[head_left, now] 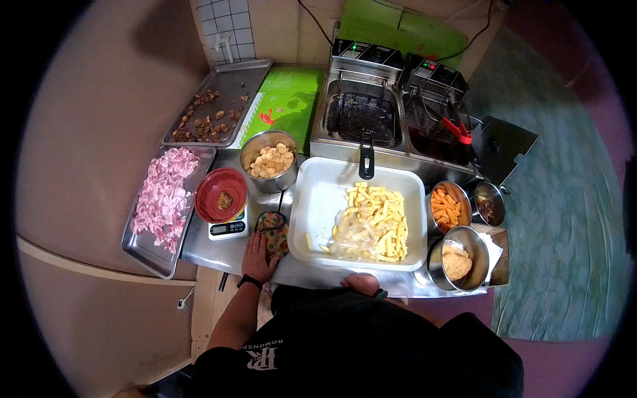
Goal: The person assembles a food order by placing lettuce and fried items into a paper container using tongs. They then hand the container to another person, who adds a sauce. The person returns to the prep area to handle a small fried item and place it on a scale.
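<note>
Hands: left hand (pixel 257 257) laid flat, fingers spread, beside patterned cloth (pixel 274 233); right hand (pixel 361 284) at worktop (pixel 305 273) edge, grip can't be told.
Surface: steel worktop w/ white tub of fries (pixel 373 220), scale (pixel 227 228).
Room: tiled wall (pixel 229 25), teal floor (pixel 564 199).

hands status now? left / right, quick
Left hand: open, flat on the steel counter, beside the patterned cloth; holds nothing.
Right hand: at the near rim of the white tray of fries; grip cannot be told.

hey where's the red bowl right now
In the head view, the red bowl sits left of centre on the small scale, between the tray of pink meat and the steel pot.
</note>
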The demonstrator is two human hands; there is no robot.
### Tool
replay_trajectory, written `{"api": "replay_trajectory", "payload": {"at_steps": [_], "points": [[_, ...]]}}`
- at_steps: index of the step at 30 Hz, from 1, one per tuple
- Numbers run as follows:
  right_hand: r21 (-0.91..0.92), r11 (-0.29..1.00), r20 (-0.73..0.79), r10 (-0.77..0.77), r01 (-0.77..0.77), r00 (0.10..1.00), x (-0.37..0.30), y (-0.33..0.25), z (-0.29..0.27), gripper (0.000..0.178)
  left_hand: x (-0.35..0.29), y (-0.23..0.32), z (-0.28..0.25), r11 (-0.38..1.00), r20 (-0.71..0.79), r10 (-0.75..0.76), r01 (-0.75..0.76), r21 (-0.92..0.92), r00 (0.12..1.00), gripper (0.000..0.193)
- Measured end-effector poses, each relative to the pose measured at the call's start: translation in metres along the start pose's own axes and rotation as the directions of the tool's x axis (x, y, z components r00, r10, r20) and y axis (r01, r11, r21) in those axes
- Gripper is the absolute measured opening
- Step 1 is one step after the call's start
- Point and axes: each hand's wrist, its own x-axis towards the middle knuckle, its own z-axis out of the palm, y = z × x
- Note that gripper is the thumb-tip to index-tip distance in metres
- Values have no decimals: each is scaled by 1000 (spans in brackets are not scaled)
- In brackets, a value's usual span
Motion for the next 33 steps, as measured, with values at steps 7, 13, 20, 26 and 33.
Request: {"api": "replay_trajectory", "payload": {"at_steps": [7,13,20,26,33], "points": [[156,988,-49,5,3,999,5,-19,-18,23,-1,-2,3,1000,-12,3,-3,-19,1000,73],[-16,1000,-7,12,-12,1000,-4,-9,-8,17,0,0,2,1000,-29,17,-18,-18,999,74],[248,961,-58,138,-120,989,-1,-17,-10,17,-1,-4,6,1000,-16,9,-9,-7,1000,74],[176,978,-29,116,-110,993,-2,-12,-6,18,-1,-3,3,1000,-19,14,-14,-3,1000,73],[85,994,23,72,-74,997,-2,-5,-5,21,1,-1,2,1000,-6,11,-11,-12,1000,72]]}}
